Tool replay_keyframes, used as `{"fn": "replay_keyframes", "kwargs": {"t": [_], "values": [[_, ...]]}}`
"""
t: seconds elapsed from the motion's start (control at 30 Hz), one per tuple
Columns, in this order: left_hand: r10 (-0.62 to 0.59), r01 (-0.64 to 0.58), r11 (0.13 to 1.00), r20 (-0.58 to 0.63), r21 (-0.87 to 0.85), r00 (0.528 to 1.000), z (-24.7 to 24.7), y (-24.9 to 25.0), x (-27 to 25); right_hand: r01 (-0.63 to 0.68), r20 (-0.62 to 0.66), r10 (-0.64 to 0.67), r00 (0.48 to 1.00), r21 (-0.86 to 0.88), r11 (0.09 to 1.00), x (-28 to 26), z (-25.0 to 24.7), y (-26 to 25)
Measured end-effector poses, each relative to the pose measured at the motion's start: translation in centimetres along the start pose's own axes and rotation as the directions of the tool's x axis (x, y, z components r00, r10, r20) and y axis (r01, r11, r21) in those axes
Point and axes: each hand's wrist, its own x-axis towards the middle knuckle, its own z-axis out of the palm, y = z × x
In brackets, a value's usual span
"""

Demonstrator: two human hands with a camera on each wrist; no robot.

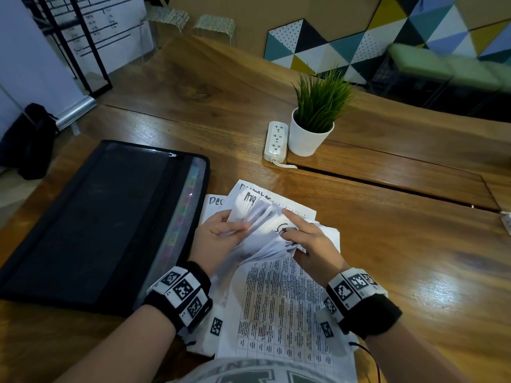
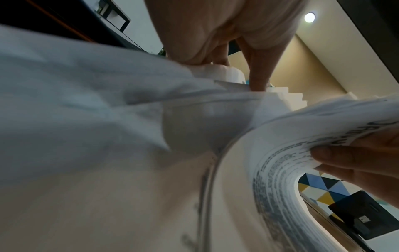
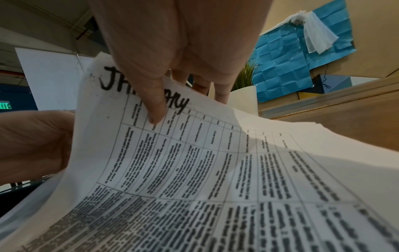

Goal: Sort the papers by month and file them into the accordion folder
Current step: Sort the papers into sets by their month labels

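Note:
A stack of white printed papers [image 1: 282, 313] lies on the wooden table [image 1: 401, 266] in front of me, with handwritten month names at the top. My left hand [image 1: 232, 228] grips the fanned upper corners of several sheets [image 1: 262, 222]. My right hand [image 1: 293, 233] pinches the same bundle from the right, its index finger stretched over the top. In the right wrist view my right thumb [image 3: 155, 105] presses a lifted sheet marked January [image 3: 194, 162]. Sheets marked Dec [image 1: 215, 201] and Aug [image 1: 250, 196] show behind. The black accordion folder [image 1: 96, 222] lies to the left, its coloured tabs [image 1: 179, 217] facing the papers.
A white pot with a green plant [image 1: 311, 134] and a white power strip [image 1: 275, 140] stand beyond the papers. A long groove [image 1: 387, 186] crosses the table on the right. A black bag [image 1: 30, 139] sits on the floor at far left.

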Motion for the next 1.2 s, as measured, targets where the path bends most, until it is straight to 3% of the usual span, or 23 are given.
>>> {"fn": "replay_keyframes", "kwargs": {"t": [0.2,0.47,0.67,0.8,1.03,1.2], "values": [[0.048,-0.045,0.993,-0.019,0.109,0.999,-0.1,-1.1,0.4,0.007,0.008,-0.007,1.000,-0.015,1.000,0.0,-0.1,-0.1],[0.057,-0.072,0.978,0.080,0.197,0.995,-0.4,-1.0,0.0,0.007,0.075,-0.005,0.997,-0.024,1.000,0.1,-0.5,-0.3],[0.046,-0.041,0.990,-0.036,0.138,0.998,-0.5,-0.4,0.2,-0.016,0.054,0.019,0.998,-0.055,0.998,0.0,-0.8,-1.2],[0.020,0.004,0.979,-0.118,0.203,0.993,-0.7,-0.5,0.4,0.009,0.043,-0.007,0.999,-0.061,0.998,-0.2,-1.0,-1.4],[-0.077,0.094,0.972,-0.086,0.215,0.993,-0.7,-0.4,1.1,0.028,0.039,-0.025,0.999,-0.062,0.998,-0.2,-1.0,-1.4],[-0.153,0.181,0.972,-0.185,0.147,0.971,-0.9,-1.1,1.4,0.013,0.039,-0.011,0.999,-0.050,0.999,-0.3,-0.9,-1.0]]}}
